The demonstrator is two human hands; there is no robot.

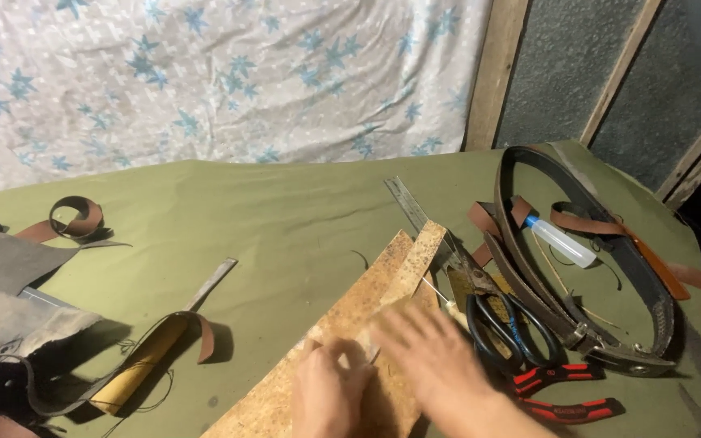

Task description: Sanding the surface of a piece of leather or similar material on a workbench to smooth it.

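Both hands are working at the near edge of the tabletop, on a mottled tan leather strip that is running away from the person, up and to the right. The left hand is bunching its fingers down at the strip's near part; whether they are pinching an edge or only pressing, I cannot tell. The right hand is lying across the strip, fingers spread nearly flat and blurred, gripping nothing. To do this well, I would judge, the pressing hand should be keeping the leather flat and square while the other is working along it.

Just right of the hands, black-handled scissors and red-and-black pliers are lying close. Left, a knife with a yellow handle is resting under a thin strap. Farther off, a steel ruler is poking out past the strip, and a dark belt is looping round a small glue bottle.
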